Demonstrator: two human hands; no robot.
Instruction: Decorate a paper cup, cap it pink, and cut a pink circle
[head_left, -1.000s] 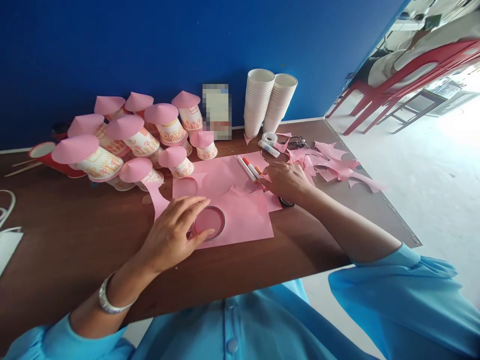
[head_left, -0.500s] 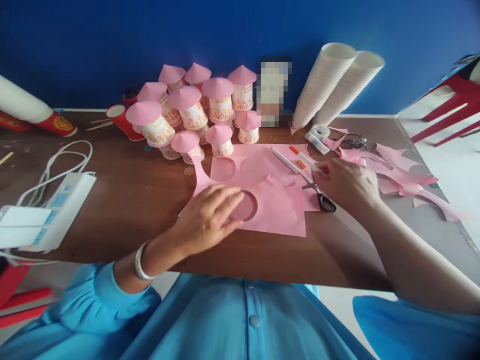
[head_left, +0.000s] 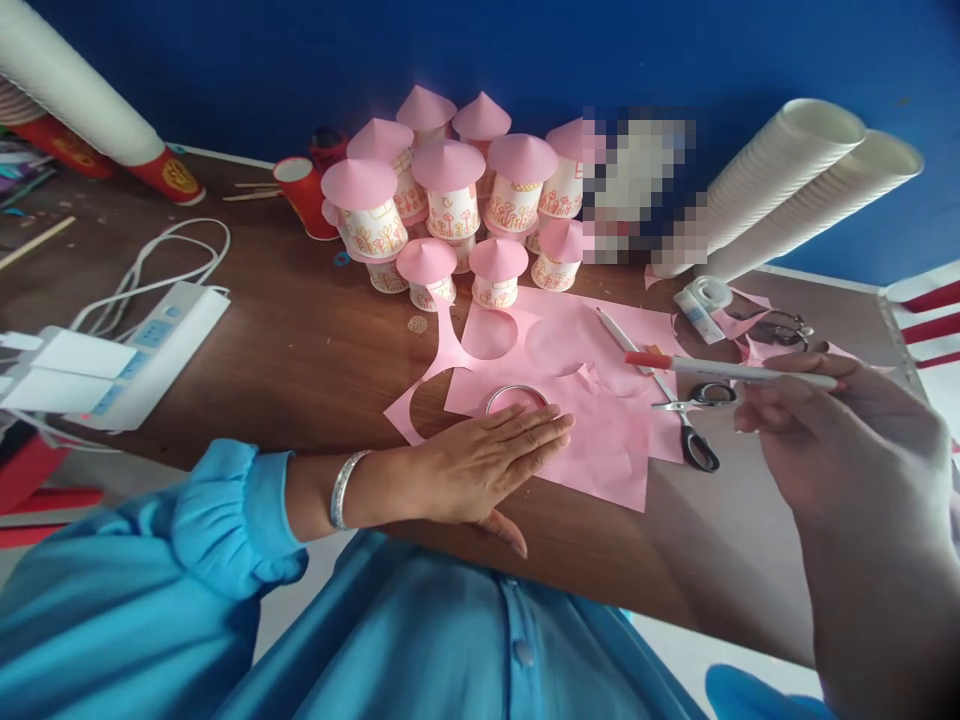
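My left hand [head_left: 487, 465] lies flat with fingers stretched out, pressing on a pink paper sheet [head_left: 607, 440] and partly covering a round metal ring [head_left: 516, 396] that rests on it. My right hand [head_left: 840, 430] is raised above the table at the right and is closed on a white marker with an orange cap [head_left: 727, 368], held level and pointing left. Black-handled scissors [head_left: 686, 420] lie on the paper between the two hands. A second pen [head_left: 619, 332] lies on the paper behind them.
Several paper cups with pink cone roofs [head_left: 450, 190] stand at the back by the blue wall. Two leaning stacks of white cups [head_left: 795, 180] are at the back right, with tape [head_left: 709, 292] and glue nearby. A white power strip [head_left: 142, 350] and cable lie at the left.
My right hand has lifted the orange-capped marker off the paper and drawn it back to the right. My left hand has flattened over the ring. The view has swung left.
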